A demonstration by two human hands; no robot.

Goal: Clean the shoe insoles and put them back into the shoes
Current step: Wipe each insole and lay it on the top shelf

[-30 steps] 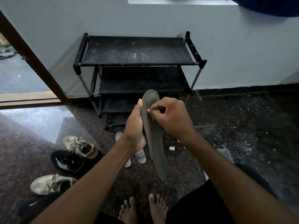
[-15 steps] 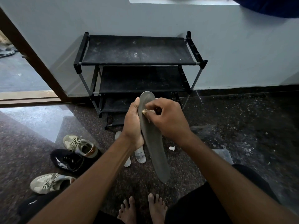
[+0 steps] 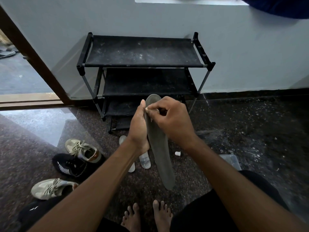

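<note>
I hold a long grey insole (image 3: 160, 151) upright in front of me. My left hand (image 3: 138, 129) grips its left edge around the middle. My right hand (image 3: 170, 121) has its fingers curled, with thumb and fingertips pressed on the insole's upper part; something small and pale may be pinched there, too small to tell. On the floor to the left lie two beige sneakers (image 3: 83, 150) (image 3: 51, 188) and a black sneaker (image 3: 70, 165). Two pale insoles (image 3: 145, 160) lie on the floor behind my left wrist, partly hidden.
A black three-tier shoe rack (image 3: 142, 64) stands against the grey wall ahead. A small white cap (image 3: 177, 153) and a clear plastic box (image 3: 231, 162) lie on the dark stone floor to the right. An open doorway (image 3: 20, 77) is at the left. My bare feet (image 3: 147, 215) are below.
My right hand has slid a little up and leftward along the insole's upper part, and the insole has tilted slightly. My left hand keeps its grip.
</note>
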